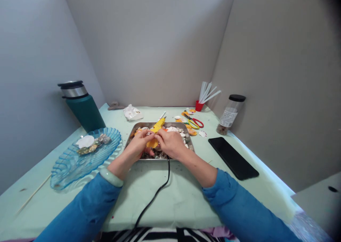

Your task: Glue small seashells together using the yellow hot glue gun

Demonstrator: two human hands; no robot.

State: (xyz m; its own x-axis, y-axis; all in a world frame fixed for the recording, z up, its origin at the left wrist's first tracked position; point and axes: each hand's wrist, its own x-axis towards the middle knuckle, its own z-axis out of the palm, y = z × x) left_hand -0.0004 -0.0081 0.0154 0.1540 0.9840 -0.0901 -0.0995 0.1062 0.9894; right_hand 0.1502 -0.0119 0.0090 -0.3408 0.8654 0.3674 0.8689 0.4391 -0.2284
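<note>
Both hands meet low over the metal tray, prob. so any drips or bits drop back in w/ the loose shells. Left hand has thumb & fingers nearly closed on an orange-yellow shell, near side of the tray, abt the middle. Right hand is curled in tight, tips up against the same shell; can't tell if it grips too, prob. steadying. Yellow glue gun sits just beyond the fingers, nose pointing far, prob. parked close for reach; cord runs out the near side, between the forearms. Far right, white sticks stand in a red cup, likely upright for easy grabbing; scissors nearer. Blue plate w/ more shells is at left, clear of the elbow, approx.
</note>
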